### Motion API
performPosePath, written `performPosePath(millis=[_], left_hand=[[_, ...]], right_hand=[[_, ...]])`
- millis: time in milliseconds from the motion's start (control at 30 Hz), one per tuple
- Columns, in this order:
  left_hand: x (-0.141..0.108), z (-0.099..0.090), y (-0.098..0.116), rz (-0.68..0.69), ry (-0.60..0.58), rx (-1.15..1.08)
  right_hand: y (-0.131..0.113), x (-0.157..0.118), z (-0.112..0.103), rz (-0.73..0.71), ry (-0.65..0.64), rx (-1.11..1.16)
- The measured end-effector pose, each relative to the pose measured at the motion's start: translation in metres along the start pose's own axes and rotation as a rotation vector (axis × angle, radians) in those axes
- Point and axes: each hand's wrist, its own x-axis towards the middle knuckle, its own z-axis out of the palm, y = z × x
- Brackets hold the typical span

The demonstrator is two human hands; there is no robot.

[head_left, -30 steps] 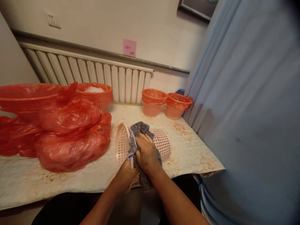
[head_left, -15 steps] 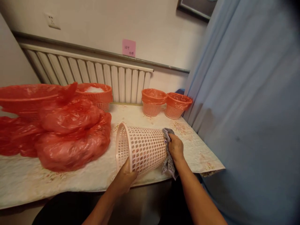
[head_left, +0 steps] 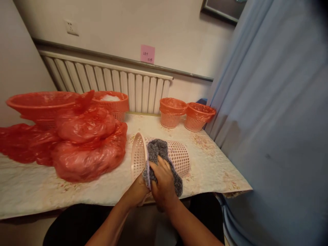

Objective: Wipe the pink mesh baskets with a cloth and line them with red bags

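Observation:
A pale pink perforated plastic wastebasket lies on its side near the front edge of the table, its mouth facing left. My left hand grips its rim from below; the fingertips are hidden by the cloth and my other hand. Over the middle of the basket's side drapes a grey cloth with a light purple edge. My right hand is closed on this cloth and presses it against the basket, close beside my left hand.
Red plastic bags, stuffed full, lie at the left. A large red-lined tub and a lined basket stand behind them. Two lined baskets stand at the back right. A blue curtain hangs along the table's right side.
My right hand has moved left with the cloth, from the basket's base to near its rim. The cloth now spreads over the side. My left hand stays at the rim.

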Motion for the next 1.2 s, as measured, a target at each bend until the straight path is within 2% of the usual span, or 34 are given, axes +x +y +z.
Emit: performPosePath(millis=[133,333,467,567,667,767,933,1067,1200], left_hand=[[0.0,0.001,-0.001,0.04,0.025,0.057],[-0.008,-0.007,-0.024,0.029,-0.095,0.064],[-0.013,-0.014,-0.031,0.017,-0.135,0.106],[-0.009,-0.007,-0.015,-0.01,-0.082,0.103],[-0.001,0.005,0.005,0.016,-0.018,-0.024],[0.004,0.014,0.016,0.022,-0.002,-0.126],[-0.003,0.019,0.014,-0.055,0.006,-0.148],[-0.009,0.025,0.011,-0.059,0.058,-0.14],[-0.01,0.025,0.008,-0.043,0.037,-0.131]], right_hand=[[0.003,0.039,-0.006,-0.049,-0.074,0.007],[0.018,0.085,-0.013,0.066,-0.149,-0.025],[0.019,0.082,-0.011,0.103,-0.113,-0.066],[0.014,0.07,-0.011,0.113,-0.081,-0.064],[0.012,0.059,-0.014,0.102,-0.062,-0.042],[0.018,0.054,-0.019,0.093,-0.057,-0.018],[0.058,0.053,-0.029,0.169,-0.048,-0.038],[0.107,0.049,-0.044,0.352,-0.008,-0.142],[0.143,0.034,-0.058,0.534,0.054,-0.177]])
